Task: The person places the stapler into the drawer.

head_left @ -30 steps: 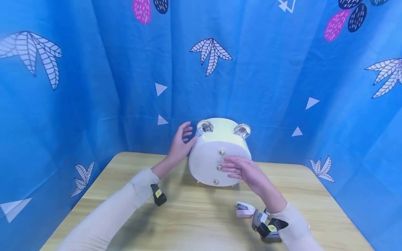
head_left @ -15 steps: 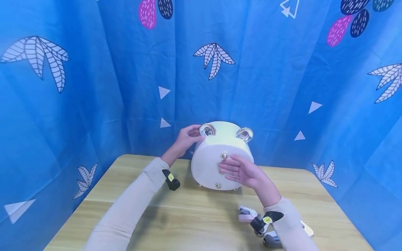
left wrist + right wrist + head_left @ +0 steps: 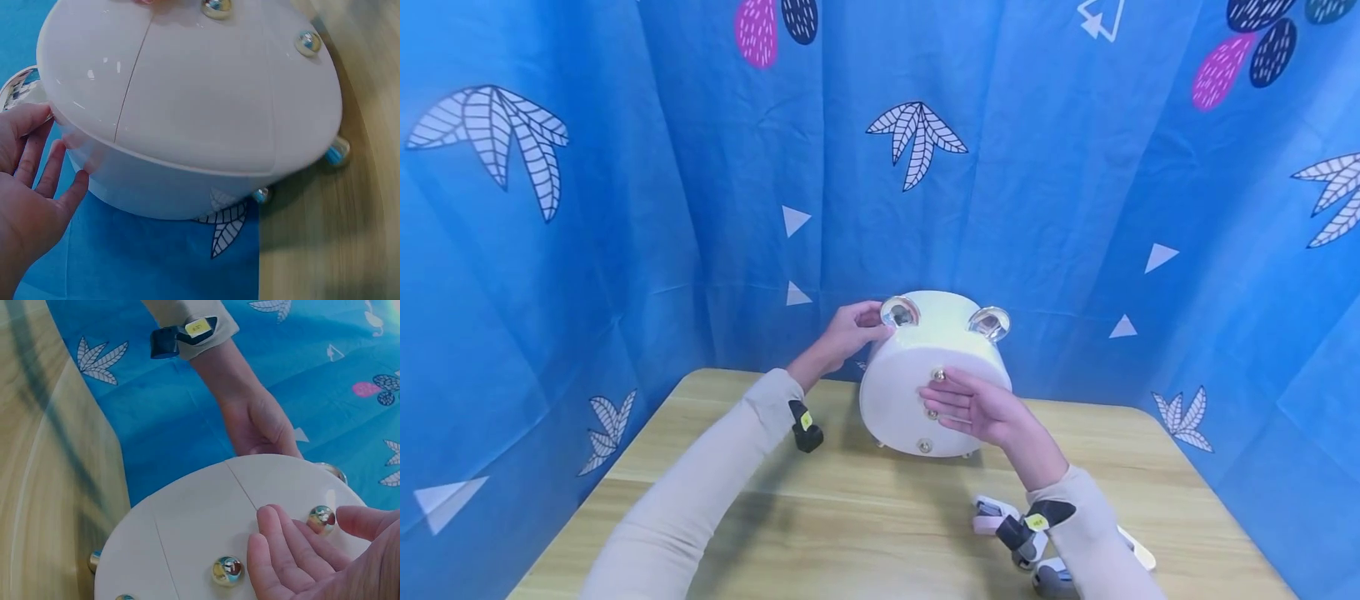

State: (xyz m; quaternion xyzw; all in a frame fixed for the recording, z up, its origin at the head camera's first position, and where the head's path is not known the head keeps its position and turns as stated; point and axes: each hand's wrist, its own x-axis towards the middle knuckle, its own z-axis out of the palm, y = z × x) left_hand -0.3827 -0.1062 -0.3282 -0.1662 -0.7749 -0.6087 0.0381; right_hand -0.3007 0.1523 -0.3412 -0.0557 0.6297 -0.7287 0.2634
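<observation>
A white, round-fronted drawer box (image 3: 887, 400) with two shiny ears stands at the back of the table. Thin seams and several gold ball knobs mark its front. My left hand (image 3: 848, 333) is at the left ear (image 3: 900, 312); in the left wrist view its thumb meets the box edge by the ear, with loosely straight fingers (image 3: 47, 172) along the side. My right hand (image 3: 985, 410) is before the front, fingers extended. In the right wrist view, the top knob (image 3: 322, 520) lies between its thumb and fingers; a pinch is not visible. The middle knob (image 3: 227, 570) is beside the fingertips.
A pink and white stapler (image 3: 992, 515) and a grey stapler (image 3: 1054, 577) lie near the right forearm, which partly covers a cream-coloured item (image 3: 1138, 550). Blue patterned curtain (image 3: 760, 250) surrounds the wooden table (image 3: 850, 533) at the back and sides.
My left hand has moved right and drawn in to the box's left ear. The right hand stays before the knobs with a small shift. The head view has shifted slightly.
</observation>
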